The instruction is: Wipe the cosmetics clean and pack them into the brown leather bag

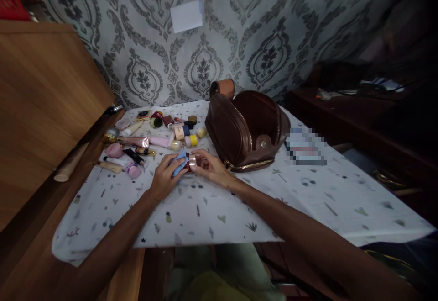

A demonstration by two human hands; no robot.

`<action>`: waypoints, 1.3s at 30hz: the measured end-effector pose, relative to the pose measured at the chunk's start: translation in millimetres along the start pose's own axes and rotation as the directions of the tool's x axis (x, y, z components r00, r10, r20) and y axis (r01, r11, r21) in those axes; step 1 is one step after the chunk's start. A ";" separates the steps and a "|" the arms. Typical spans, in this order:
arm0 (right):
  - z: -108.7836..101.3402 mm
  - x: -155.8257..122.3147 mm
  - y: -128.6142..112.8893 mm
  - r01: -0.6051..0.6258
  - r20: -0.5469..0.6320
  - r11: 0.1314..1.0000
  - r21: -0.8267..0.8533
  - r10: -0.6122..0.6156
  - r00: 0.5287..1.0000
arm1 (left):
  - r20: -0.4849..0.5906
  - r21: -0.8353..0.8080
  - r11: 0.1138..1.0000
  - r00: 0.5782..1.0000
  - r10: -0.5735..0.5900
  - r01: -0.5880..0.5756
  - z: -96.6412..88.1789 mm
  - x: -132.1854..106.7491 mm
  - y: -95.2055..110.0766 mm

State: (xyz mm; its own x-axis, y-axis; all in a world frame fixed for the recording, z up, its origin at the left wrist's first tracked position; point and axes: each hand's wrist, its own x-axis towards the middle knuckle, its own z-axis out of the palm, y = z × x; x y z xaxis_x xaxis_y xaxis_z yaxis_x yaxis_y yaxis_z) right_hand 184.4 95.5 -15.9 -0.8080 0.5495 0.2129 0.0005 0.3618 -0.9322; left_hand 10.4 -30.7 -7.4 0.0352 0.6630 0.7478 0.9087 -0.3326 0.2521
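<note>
Over the front half of the table, my left hand (163,176) is closed on a crumpled blue cloth (179,161) and presses it against a small dark red container with a shiny metallic band or cap (192,162). The fingers of my right hand (215,169) grip the metallic end of that container. Its far side is hidden by the cloth and fingers. Just beyond my hands lie a yellow-capped bottle (193,140), a pink tube (159,141) and a blue-capped bottle (180,131). A brown leather bag (227,129) stands unzipped to the right of them.
Several cosmetics, among them a rose-gold tube (137,141) and a pink sponge (114,150), spread across the left of the patterned white tablecloth (222,221). A wooden panel (44,104) borders the left side. A pixelated flat item (306,146) lies right of the bag.
</note>
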 end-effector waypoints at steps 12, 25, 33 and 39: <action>4.2 6.8 0.2 -0.171 -0.042 0.890 0.423 0.208 0.977 | 0.063 0.076 0.982 0.983 0.170 -0.175 -1.6 -1.3 2.7; -0.3 5.0 -16.0 -0.403 0.277 0.351 0.845 0.355 0.893 | 0.040 0.045 0.948 0.949 0.314 -0.316 -7.3 6.4 11.5; -2.1 6.4 -19.1 -0.435 0.356 0.221 0.873 0.321 0.878 | 0.030 0.018 0.923 0.923 0.383 -0.384 -12.2 9.8 17.8; -5.6 6.8 -18.2 -0.487 0.390 0.217 0.846 0.369 0.843 | 0.050 -0.019 0.921 0.920 0.389 -0.389 -12.8 10.2 19.1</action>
State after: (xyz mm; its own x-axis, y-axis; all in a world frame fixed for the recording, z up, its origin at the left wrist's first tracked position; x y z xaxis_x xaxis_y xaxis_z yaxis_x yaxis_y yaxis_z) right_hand 182.1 96.9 4.2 -0.9112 0.3031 -0.2791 -0.1051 -0.8260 -0.5538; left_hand 22.8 -38.9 13.0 0.4071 0.5141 0.7550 0.8153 -0.5772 -0.0465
